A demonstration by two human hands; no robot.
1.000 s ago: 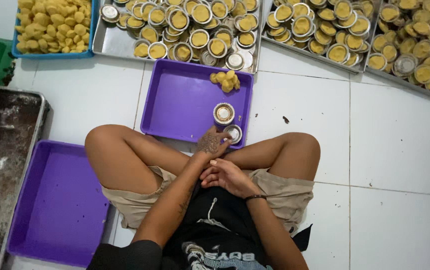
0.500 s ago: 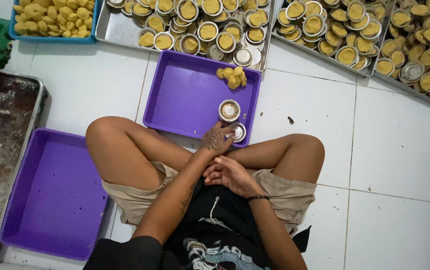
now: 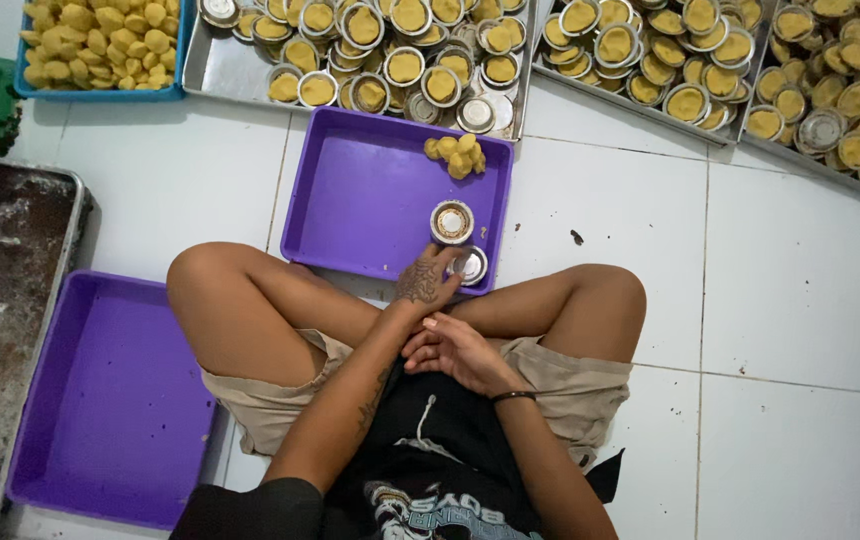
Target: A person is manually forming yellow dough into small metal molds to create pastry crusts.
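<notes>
The person sits cross-legged on a white tiled floor. The left hand reaches forward over the near edge of a purple tray, its fingers curled narrowly against a small round metal cup at the tray's near right corner; whether it truly grips the cup cannot be told. A second metal cup stands just beyond it, and a small heap of yellow dough balls lies at the tray's far side. The right hand rests loosely open and empty in the lap between the knees. Steel trays of filled cups line the far edge, and another purple tray lies to the left.
</notes>
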